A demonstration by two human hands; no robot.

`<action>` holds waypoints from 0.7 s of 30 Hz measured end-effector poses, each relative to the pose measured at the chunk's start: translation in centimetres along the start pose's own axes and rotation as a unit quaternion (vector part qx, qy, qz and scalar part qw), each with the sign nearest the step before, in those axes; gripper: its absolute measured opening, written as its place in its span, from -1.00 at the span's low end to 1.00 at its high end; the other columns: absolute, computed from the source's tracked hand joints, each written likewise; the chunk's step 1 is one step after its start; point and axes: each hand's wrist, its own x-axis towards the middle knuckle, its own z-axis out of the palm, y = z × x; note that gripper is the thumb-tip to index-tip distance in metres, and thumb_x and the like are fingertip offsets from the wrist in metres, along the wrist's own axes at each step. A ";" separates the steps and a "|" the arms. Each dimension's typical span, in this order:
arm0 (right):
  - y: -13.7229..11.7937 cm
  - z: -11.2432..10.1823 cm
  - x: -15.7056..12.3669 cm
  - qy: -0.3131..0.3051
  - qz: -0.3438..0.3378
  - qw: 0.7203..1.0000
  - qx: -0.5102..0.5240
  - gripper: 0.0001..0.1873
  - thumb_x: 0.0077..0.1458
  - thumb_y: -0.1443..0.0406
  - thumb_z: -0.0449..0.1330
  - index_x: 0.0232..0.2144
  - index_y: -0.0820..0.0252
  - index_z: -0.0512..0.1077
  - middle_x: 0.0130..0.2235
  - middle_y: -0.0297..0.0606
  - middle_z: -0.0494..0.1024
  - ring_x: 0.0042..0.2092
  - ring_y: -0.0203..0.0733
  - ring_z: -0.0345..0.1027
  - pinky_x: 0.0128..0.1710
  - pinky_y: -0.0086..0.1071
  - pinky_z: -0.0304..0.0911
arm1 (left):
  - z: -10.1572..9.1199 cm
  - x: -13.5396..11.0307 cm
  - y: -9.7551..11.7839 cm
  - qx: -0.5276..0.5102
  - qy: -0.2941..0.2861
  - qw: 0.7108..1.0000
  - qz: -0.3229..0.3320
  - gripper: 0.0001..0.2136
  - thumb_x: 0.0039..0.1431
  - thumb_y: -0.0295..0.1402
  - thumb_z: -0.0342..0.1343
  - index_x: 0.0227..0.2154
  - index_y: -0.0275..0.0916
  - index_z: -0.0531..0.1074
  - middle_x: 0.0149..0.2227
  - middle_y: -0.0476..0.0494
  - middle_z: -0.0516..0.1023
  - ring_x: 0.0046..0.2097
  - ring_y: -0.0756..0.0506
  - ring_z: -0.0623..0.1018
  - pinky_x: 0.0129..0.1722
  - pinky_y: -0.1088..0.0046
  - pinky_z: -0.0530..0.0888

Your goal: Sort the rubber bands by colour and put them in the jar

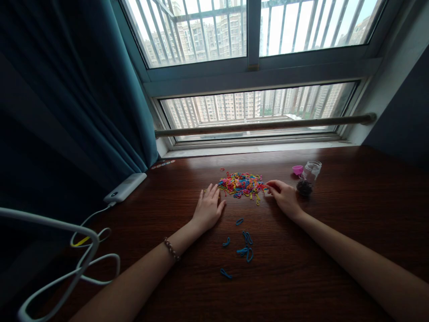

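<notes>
A heap of small multicoloured rubber bands (pixel 241 184) lies on the dark wooden table. At its left edge my left hand (pixel 208 208) rests flat, fingers spread, the fingertips beside the outermost bands. My right hand (pixel 284 197) is at the heap's right edge, thumb and forefinger pinched together on a reddish band there; its other fingers are curled and partly hidden. Closer to me, apart from the heap, are several blue rubber bands: a single one (pixel 239 221), a small cluster (pixel 247 250), one to the left (pixel 226 242) and the nearest one (pixel 225 273).
Beyond my right wrist are a clear jar (pixel 312 171), a pink cup-like lid (pixel 297 170) and a dark bristly ball (pixel 304 188). On the left lie a white power strip (pixel 125 188) and a looped white cable (pixel 90 250). A blue curtain (pixel 110 89) hangs beside the window.
</notes>
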 end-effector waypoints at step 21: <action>-1.3 0.1 -0.3 0.010 -0.036 0.999 0.033 -0.79 0.01 0.35 0.04 -0.30 0.20 0.44 -0.32 -0.22 0.54 -0.30 -0.18 0.41 -0.28 -0.33 0.28 | 0.2 0.0 -0.3 0.046 0.037 0.996 -0.067 -0.52 0.13 -0.11 -0.13 -0.03 -0.40 0.27 0.13 -0.44 0.14 0.20 -0.36 0.02 0.07 -0.09 0.04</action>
